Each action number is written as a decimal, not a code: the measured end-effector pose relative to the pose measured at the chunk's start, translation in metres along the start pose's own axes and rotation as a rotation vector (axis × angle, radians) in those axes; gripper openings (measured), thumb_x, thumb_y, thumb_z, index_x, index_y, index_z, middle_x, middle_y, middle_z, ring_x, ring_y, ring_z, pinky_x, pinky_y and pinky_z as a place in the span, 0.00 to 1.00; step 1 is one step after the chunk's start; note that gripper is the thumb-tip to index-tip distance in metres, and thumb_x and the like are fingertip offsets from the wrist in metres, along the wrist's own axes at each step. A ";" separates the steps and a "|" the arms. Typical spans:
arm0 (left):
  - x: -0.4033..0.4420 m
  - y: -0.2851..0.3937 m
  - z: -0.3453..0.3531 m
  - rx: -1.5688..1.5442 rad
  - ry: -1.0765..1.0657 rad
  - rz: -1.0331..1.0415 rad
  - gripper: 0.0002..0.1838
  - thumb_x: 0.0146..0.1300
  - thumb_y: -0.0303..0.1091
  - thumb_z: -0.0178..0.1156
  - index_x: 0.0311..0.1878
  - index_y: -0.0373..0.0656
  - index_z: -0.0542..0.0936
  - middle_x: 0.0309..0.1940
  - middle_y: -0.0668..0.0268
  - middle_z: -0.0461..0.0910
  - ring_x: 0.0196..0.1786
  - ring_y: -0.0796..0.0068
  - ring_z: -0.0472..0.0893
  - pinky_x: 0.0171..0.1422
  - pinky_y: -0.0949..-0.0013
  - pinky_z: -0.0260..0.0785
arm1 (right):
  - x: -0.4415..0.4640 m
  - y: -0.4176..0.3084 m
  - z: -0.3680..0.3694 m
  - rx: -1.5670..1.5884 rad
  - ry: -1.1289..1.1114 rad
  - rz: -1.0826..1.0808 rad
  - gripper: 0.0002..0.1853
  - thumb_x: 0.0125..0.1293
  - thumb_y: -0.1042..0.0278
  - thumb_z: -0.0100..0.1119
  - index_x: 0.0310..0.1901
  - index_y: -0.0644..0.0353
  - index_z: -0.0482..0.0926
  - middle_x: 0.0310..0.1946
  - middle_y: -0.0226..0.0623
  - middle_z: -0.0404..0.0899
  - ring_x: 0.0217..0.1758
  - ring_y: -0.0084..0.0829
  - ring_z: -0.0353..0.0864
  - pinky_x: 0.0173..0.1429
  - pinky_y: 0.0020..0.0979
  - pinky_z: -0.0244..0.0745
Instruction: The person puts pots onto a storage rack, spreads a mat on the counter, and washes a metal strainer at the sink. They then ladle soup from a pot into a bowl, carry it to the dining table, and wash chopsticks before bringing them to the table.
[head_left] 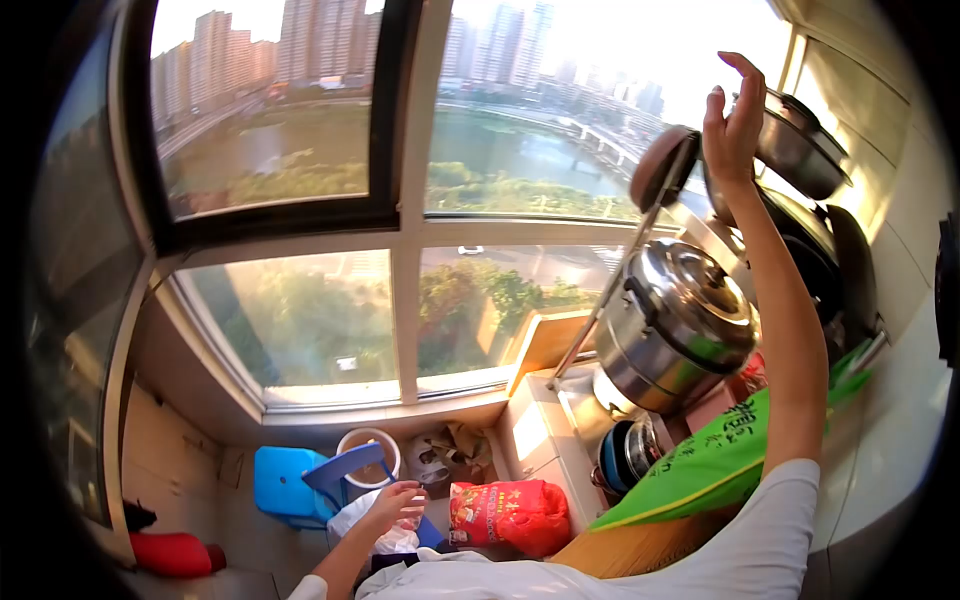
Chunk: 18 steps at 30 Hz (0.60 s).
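Note:
My right hand [735,130] is raised high at the upper right, thumb and fingers apart, holding nothing that I can see. It is beside a metal pot [808,155] and a round brownish lid or pan [664,168] on the upper rack; whether it touches either is unclear. My left hand [395,507] is low near my body, fingers stretched out. Below and around it lie a white plastic bag [355,517] and a blue flat plastic piece [352,466]. I cannot tell whether the hand touches them.
A large lidded steel pot [665,335] stands on the rack, above a green bag [700,455] with dark lettering. On the floor are a red bag [510,515], a blue stool [287,487], a pale bucket [368,440] and a red object [172,554]. Windows [405,300] fill the front.

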<state>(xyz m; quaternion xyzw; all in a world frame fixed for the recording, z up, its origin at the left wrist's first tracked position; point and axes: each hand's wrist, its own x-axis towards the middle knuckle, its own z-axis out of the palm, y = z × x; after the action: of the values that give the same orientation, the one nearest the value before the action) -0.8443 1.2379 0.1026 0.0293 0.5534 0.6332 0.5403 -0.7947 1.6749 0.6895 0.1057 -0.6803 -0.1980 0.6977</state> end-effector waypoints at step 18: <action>-0.238 -0.114 -0.074 0.680 0.226 0.501 0.28 0.61 0.38 0.61 0.63 0.41 0.68 0.56 0.56 0.73 0.57 0.64 0.75 0.54 0.64 0.72 | -0.492 -0.689 -0.040 1.299 -1.823 -0.304 0.13 0.58 0.69 0.53 0.44 0.56 0.80 0.38 0.46 0.82 0.43 0.45 0.82 0.46 0.39 0.77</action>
<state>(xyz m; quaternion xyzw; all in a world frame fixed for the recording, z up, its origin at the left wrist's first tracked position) -0.7182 0.9954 0.1239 0.2696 0.7619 0.5256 0.2658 -0.8446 1.2576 -0.0465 0.3461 -0.8899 0.1071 -0.2773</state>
